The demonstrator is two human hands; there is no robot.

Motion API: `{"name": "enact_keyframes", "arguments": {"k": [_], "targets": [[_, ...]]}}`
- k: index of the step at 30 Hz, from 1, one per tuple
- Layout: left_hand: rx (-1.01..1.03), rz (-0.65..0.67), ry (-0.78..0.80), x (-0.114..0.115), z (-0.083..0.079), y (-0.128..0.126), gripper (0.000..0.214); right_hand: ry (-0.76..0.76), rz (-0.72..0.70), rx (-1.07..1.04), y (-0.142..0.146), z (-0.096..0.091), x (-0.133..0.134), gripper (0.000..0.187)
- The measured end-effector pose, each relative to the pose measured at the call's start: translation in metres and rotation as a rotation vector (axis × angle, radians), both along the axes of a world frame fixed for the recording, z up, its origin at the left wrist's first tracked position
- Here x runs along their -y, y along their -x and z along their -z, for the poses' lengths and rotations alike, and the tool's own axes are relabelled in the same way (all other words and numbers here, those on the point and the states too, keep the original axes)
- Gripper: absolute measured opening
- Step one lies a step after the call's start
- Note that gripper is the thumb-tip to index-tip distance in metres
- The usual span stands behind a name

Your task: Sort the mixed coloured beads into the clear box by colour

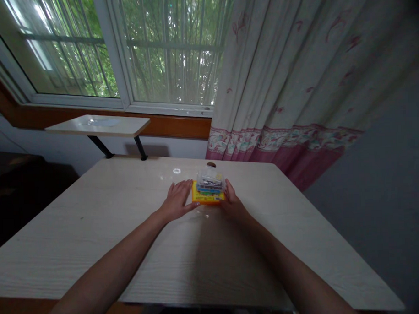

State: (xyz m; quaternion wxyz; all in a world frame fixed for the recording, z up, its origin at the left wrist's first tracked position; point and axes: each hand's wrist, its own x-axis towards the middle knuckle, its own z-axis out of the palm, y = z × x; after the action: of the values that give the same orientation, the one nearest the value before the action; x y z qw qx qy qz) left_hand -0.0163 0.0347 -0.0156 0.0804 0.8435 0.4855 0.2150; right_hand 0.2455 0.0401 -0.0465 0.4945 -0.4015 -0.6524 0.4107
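A flat yellow box [199, 196] with an orange front edge lies on the table. Stacked on it is a clear plastic case [209, 179] with small items inside that I cannot make out; something blue and green shows beneath the case. My left hand [177, 198] is open at the box's left side, fingers stretched out, with the thumb at its front left corner. Around the right side curls my right hand [232, 201], its fingers along the box and case edge and its thumb near the front corner. Part of the right hand's grip is hidden.
The pale wooden table [147, 250] reaches back to the wall below a window [178, 52]. A small brown round object [211, 164] sits behind the case. At the back left stands a raised shelf [122, 126] on black legs. A curtain [262, 82] hangs behind the table.
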Motion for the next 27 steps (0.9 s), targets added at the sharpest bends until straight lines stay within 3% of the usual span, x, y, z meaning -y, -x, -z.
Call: {"name": "enact_keyframes", "arguments": {"k": [4, 9, 11, 15, 18, 23, 27], "targets": [[0.047, 0.028, 0.019, -0.001, 0.004, -0.004, 0.082, -0.086, 0.052, 0.119, -0.002, -0.015, 0.010, 0.088], [0.090, 0.056, -0.007, -0.001, 0.003, -0.003, 0.081, -0.550, 0.336, 0.471, -0.005, -0.064, 0.019, 0.065], [0.126, 0.060, -0.027, 0.000, 0.001, -0.002, 0.082, -0.631, 0.366, 0.594, -0.001, -0.083, 0.016, 0.061], [0.242, 0.056, -0.068, -0.002, -0.001, 0.001, 0.084, -0.609, 0.268, 0.928, 0.010, -0.106, 0.003, 0.055], [0.354, 0.097, -0.109, -0.003, -0.002, 0.002, 0.080, -0.583, 0.241, 1.051, 0.018, -0.115, -0.002, 0.050], [0.590, 0.147, -0.115, -0.004, -0.014, 0.003, 0.074, -0.652, 0.202, 1.042, 0.041, -0.129, 0.002, 0.047], [0.879, 0.146, -0.025, -0.009, -0.033, 0.008, 0.067, -0.678, 0.106, 0.925, 0.080, -0.135, 0.010, 0.048]]}}
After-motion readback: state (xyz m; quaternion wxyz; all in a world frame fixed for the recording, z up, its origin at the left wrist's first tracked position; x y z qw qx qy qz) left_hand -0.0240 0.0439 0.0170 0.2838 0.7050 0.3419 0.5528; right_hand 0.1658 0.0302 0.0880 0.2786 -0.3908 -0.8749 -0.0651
